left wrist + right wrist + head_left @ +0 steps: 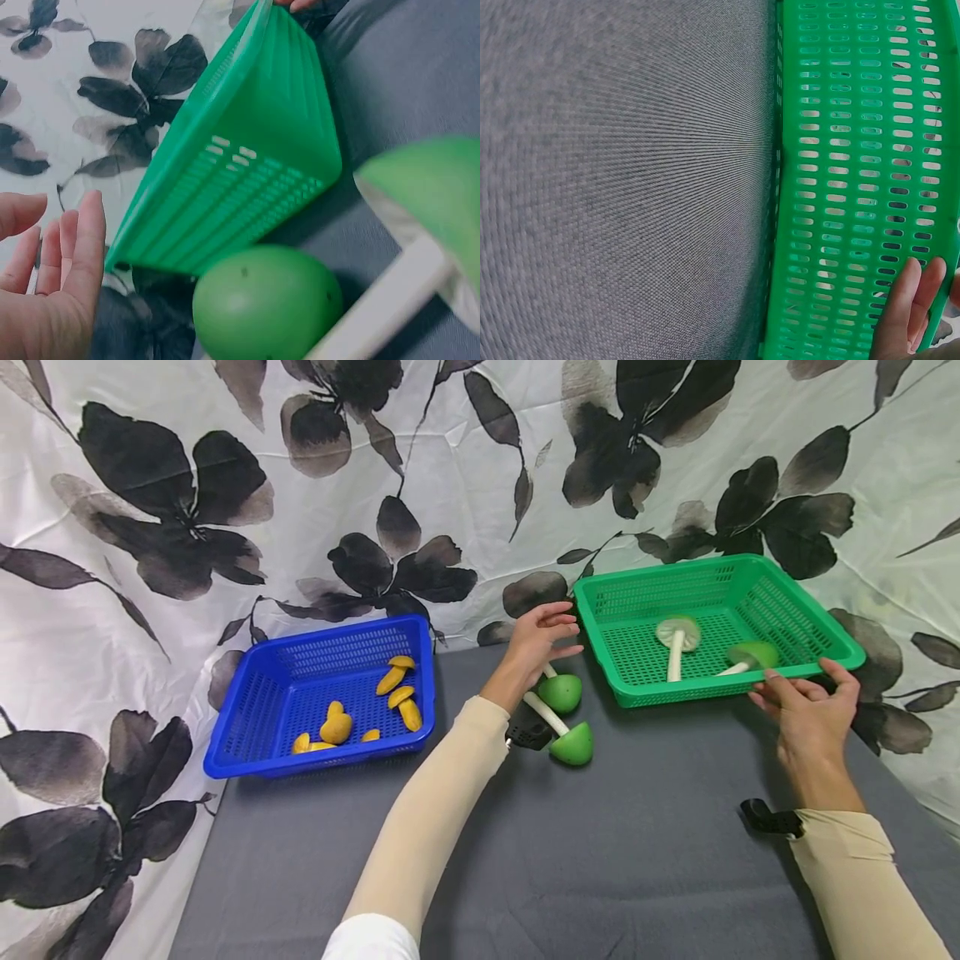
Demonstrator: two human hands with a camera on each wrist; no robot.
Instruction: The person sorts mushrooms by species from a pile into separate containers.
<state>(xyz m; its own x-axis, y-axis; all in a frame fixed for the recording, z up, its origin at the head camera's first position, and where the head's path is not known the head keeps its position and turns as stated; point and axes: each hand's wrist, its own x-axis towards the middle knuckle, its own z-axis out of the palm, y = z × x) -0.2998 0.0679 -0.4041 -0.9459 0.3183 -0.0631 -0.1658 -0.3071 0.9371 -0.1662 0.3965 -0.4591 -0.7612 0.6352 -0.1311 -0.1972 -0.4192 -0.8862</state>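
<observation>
My left hand [557, 631] hovers open, fingers relaxed, beside the left corner of the green basket [772, 675], holding nothing. Just under it two green toy mushrooms lie on the grey table: one [562, 692] near the basket, the other [573, 743] closer to me. In the left wrist view the open hand [52, 255] is left of the basket [247, 150], above a green cap [266, 304]. My right hand [804, 683] is open at the basket's front right rim, its fingers [909, 309] straight against the outer wall [855, 187]. Two more mushrooms [677, 637] [752, 654] lie inside the basket.
A blue basket [247, 727] with several yellow mushroom pieces [336, 727] stands at the left. The grey table [600, 860] ends at a flowered cloth backdrop [450, 460] that wraps round the back and both sides.
</observation>
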